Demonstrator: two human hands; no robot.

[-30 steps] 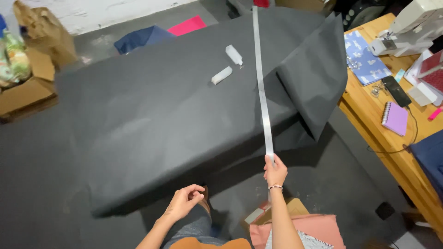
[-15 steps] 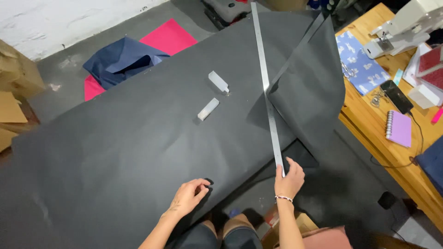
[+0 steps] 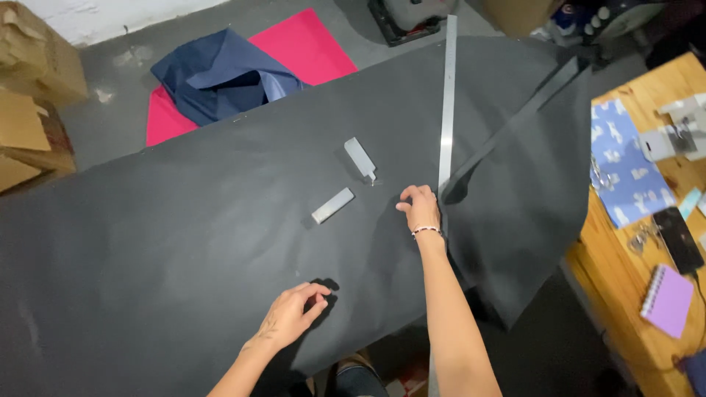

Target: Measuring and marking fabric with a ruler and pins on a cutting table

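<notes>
Black sheet [image 3: 184,242] spread across tabletop, right edge drooping. Right hand [image 3: 421,208] fingers curled, pressing long metal ruler [image 3: 446,110] near fold. Left hand [image 3: 290,315] loosely open, fingertips flat near front edge. Likely thin, floppy; best pinned flat, lifted by edges.

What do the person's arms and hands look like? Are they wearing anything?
Both arms are bare, with no sleeves showing and no gloves. The right hand has a thin beaded bracelet around its wrist, with light and reddish beads. The left hand wears nothing at the wrist, though a small dark marking shows near it, too small to make out. No rings can be seen.
</notes>
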